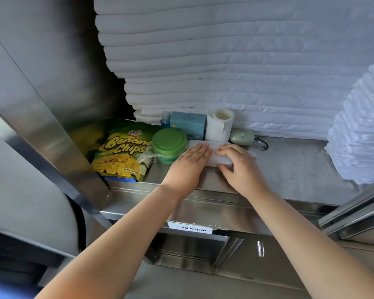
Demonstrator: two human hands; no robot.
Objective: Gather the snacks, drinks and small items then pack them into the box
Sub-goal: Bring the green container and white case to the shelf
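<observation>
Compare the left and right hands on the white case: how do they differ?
Pose: left hand lies flat, fingers straight, on top of the white case; right hand is curled, fingers over the top, thumb at the near edge, gripping it. Place: left hand covers its left part, right hand its right end. Shared: both touch that case on the steel shelf.

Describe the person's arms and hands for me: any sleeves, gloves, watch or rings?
Both forearms are bare as far as the picture shows them; no sleeve reaches into view. The bare left hand and bare right hand wear no gloves, and no watch, bracelet or ring shows on the wrists or the visible fingers. No tattoos or other markings can be seen.
</observation>
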